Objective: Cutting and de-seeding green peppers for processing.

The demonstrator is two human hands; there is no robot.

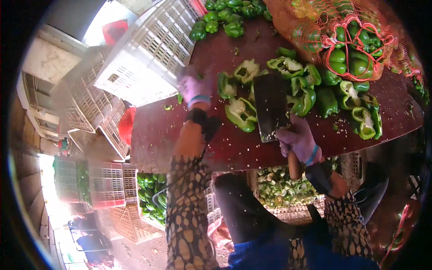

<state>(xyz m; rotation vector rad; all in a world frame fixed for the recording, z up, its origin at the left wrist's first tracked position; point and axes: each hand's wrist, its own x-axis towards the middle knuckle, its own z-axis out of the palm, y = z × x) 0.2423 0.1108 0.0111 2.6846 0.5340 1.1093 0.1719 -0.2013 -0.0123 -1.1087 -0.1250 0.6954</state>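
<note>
My right hand (300, 138), in a light purple glove, is wrapped round the wooden handle of a wide dark cleaver (271, 105). Its blade lies over the cut green pepper halves (241, 114) on the dark red table (171, 135), hiding some of them. Beside the white plastic crate (146, 56), my gloved left hand (194, 87) is smeared by motion, so its fingers cannot be made out. Small green scraps (180, 98) lie just below it. More pepper halves (303, 96) with pale seed cores are to the right of the blade.
An orange net sack (310, 27) of whole peppers sits at the far right. Whole peppers (225, 15) are heaped at the back. Below the table's near edge stand a crate of pepper scraps (283, 189) and a crate of whole peppers (150, 198). Stacked crates (83, 85) are at left.
</note>
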